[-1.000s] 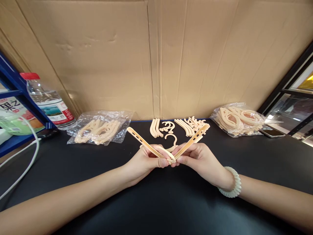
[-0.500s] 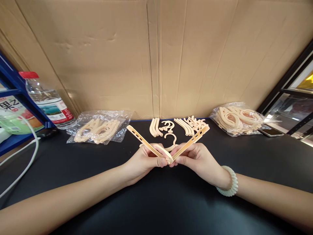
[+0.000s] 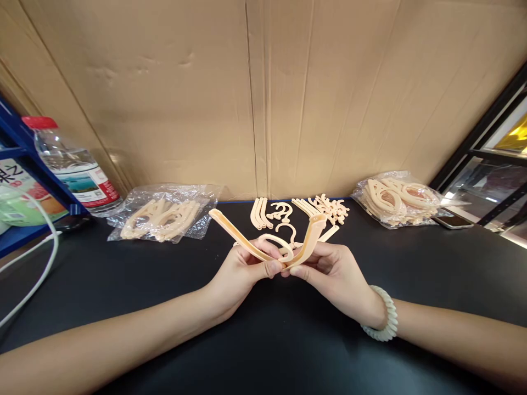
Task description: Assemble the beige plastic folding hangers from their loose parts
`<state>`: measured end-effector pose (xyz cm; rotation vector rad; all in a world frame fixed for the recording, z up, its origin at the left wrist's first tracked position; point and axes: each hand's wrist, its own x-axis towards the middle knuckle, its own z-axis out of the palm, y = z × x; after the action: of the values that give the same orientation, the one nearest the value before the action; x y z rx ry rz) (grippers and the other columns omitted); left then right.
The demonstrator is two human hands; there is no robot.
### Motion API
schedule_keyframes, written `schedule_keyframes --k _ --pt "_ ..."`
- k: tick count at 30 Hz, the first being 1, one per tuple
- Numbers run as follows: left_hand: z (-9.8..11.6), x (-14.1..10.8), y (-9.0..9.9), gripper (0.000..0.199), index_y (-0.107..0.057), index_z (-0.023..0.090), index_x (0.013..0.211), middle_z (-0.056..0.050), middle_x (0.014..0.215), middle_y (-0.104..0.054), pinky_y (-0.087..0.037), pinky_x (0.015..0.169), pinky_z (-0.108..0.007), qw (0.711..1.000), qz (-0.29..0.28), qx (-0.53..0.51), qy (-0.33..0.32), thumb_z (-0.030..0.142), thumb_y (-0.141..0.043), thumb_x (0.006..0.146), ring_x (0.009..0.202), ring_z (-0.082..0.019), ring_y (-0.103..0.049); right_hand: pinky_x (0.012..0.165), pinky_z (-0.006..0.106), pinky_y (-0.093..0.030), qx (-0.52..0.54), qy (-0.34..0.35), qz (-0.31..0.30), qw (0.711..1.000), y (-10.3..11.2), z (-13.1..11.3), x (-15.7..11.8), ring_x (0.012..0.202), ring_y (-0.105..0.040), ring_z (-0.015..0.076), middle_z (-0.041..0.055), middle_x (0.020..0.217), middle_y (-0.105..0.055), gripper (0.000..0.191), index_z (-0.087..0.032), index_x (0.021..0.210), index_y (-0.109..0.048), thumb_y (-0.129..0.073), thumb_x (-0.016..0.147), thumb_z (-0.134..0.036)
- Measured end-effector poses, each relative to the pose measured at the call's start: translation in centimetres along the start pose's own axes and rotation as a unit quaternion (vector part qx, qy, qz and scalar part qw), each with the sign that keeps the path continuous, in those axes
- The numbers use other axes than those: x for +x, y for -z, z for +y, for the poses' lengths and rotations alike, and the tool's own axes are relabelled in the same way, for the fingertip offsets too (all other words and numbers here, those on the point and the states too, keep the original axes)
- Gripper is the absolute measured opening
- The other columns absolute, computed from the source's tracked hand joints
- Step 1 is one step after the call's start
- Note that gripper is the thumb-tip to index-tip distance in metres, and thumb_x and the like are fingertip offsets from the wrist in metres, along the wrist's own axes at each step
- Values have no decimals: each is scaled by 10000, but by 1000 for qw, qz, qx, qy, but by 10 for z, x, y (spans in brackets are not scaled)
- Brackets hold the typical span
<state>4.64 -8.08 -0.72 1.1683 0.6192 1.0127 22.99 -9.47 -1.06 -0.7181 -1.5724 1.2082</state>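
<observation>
Cream plastic, pinched low where 2 hands meet. Closed between thumb and fingers of the left hand point(image 3: 242, 269): the left hanger arm point(image 3: 228, 230), slanting up and outward, with the curved hook point(image 3: 289, 249) looping beside its lower end, by which hand unclear. Gripped likewise in the right hand point(image 3: 331, 271): the right hanger arm point(image 3: 312, 236), tilted up and to the right. Close together at the lower ends, right between the thumbs; touching, locked or merely aligned, impossible to tell. Seemingly midway: 2 arms and 1 hook gathered, no settled joint visible. Just beyond the fingers, on the black table point(image 3: 263, 340) and partly hidden: another hanger point(image 3: 292, 233), apparently put together. Farther back, loose and presumably left to handle: left strips point(image 3: 258, 213), loose hooks point(image 3: 284, 210), right strips point(image 3: 303, 207) and a heap of small pieces point(image 3: 332, 208). Outermost, full of similar parts: the left bag point(image 3: 208, 197) and right bag point(image 3: 398, 175).
</observation>
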Motion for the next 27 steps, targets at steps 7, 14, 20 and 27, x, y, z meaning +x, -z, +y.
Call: schedule_keyframes --k 7,14,20,27 --pt "2 0 -2 149 -678 161 713 -4 666 -685 -440 662 -255 1000 19 13 -2 224 -813 710 647 -124 -593 786 339 -618 8 6 15 1000 -1 -1 0 778 -726 192 46 836 -757 123 -190 892 -731 -739 799 -271" --pt "3 -1 -8 162 -672 152 749 -9 663 -665 -466 661 -257 999 27 22 -6 249 -801 731 660 -132 -598 770 358 -628 14 -12 33 999 -3 0 1 746 -726 194 48 806 -751 157 -181 843 -704 -755 776 -313" --pt "8 0 -2 204 -650 163 794 -7 757 -603 -494 649 -254 997 65 45 -7 350 -730 803 686 -125 -564 589 243 -581 10 -1 70 997 12 2 10 758 -657 149 40 898 -677 185 -182 888 -673 -752 770 -301" --pt "19 13 17 263 -588 168 734 36 744 -551 -463 612 -227 979 183 72 -59 349 -779 731 613 -89 -536 529 213 -526 22 -39 35 998 73 -15 34 597 -607 99 -8 714 -631 218 -161 754 -658 -820 697 -297"
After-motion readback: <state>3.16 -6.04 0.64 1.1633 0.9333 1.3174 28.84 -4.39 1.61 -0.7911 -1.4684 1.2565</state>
